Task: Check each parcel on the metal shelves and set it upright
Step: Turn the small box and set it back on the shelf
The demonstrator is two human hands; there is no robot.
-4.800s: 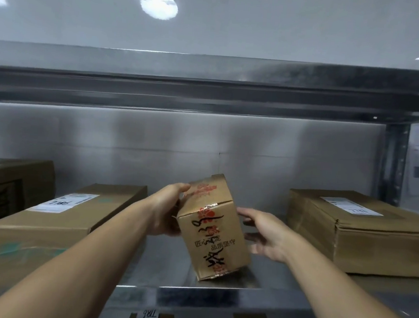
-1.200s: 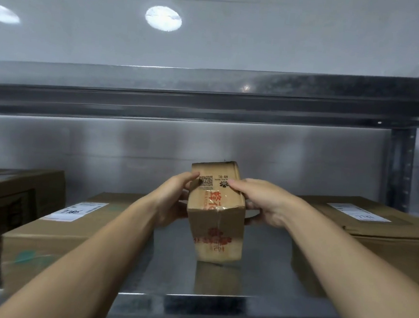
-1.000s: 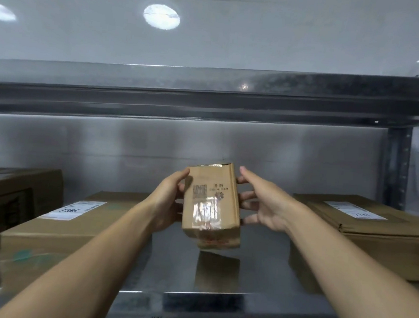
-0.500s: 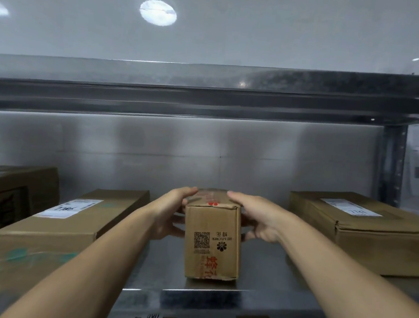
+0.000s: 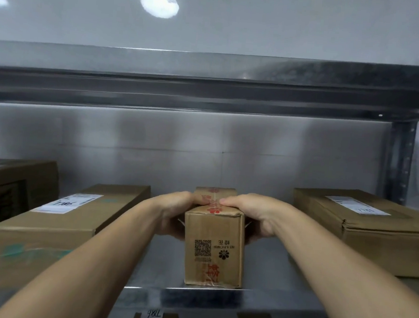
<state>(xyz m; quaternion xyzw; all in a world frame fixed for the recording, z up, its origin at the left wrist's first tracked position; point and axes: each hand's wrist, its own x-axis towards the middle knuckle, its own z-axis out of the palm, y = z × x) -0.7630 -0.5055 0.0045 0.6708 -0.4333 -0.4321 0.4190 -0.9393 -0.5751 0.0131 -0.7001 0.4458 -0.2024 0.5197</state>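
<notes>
2 hands grasp the small parcel (image 5: pixel 212 247) standing on end at the near edge of the metal shelf (image 5: pixel 217 301), the left hand (image 5: pixel 174 213) curled round its left side, the right hand (image 5: pixel 252 212) round its right, between the left box (image 5: pixel 55 227) and the right box (image 5: pixel 373 229).
</notes>
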